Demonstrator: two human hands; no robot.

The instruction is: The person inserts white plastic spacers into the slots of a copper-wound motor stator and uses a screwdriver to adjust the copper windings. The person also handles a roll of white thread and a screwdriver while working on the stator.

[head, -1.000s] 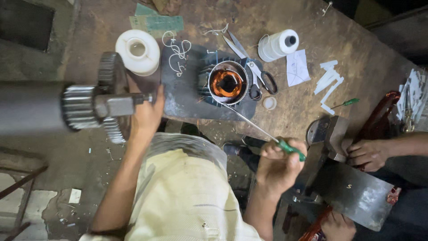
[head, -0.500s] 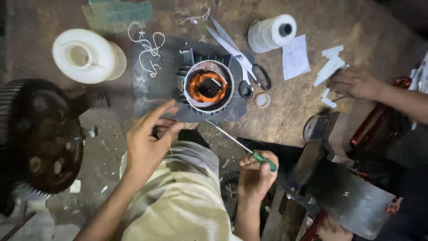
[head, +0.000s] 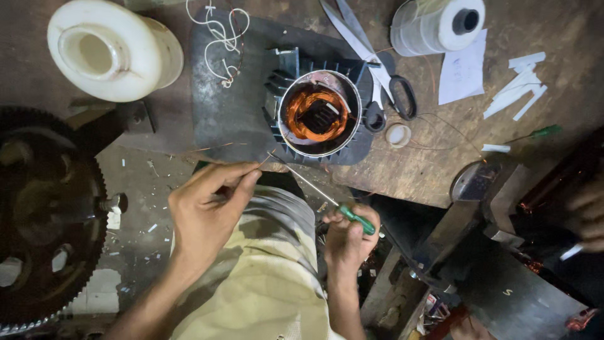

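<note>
Now we face the wooden bench, where the finned motor stator with its copper windings sits on a dark mat, between the big white spool and the scissors. Our left hand pinches a thin wire just below the mat. Our right hand is closed around a green-handled screwdriver, its tip at the stator's rim.

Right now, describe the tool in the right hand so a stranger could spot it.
Start at the round motor stator with copper windings on the dark mat. A thin steel shaft slants from its rim to the right hand: a screwdriver, set apart by its green handle.
</note>
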